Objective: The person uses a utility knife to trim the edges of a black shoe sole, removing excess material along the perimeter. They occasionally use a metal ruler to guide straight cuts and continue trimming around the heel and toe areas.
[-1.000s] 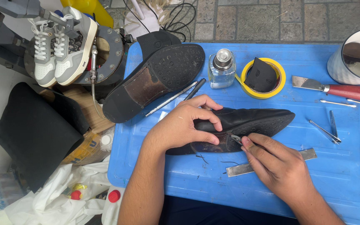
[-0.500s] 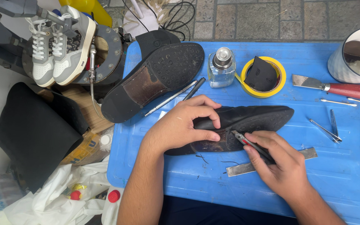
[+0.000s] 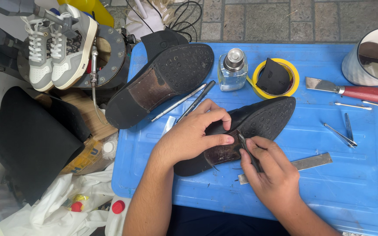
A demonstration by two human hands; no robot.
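Head view: a black dress shoe (image 3: pixel 259 124) lies sole-up near the middle of the blue plastic tabletop (image 3: pixel 355 183), toe pointing toward the far right corner. The left hand (image 3: pixel 189 135) presses down on its heel end, fingers curled over the sole and clasping the shoe. The right hand (image 3: pixel 272 175) pinches a slim dark tool (image 3: pixel 246 148) between thumb and fingertips (its tip meets the worn brown patch of the sole). A metal ruler (image 3: pixel 302 165) lies just beside that hand, toward the near edge. A second black shoe (image 3: pixel 162 83), also sole-up, overhangs the far left corner. Along the far edge stand a glass bottle (image 3: pixel 232 70) and a yellow tape roll (image 3: pixel 275 78); a red-handled knife (image 3: pixel 355 91) lies near the right edge.
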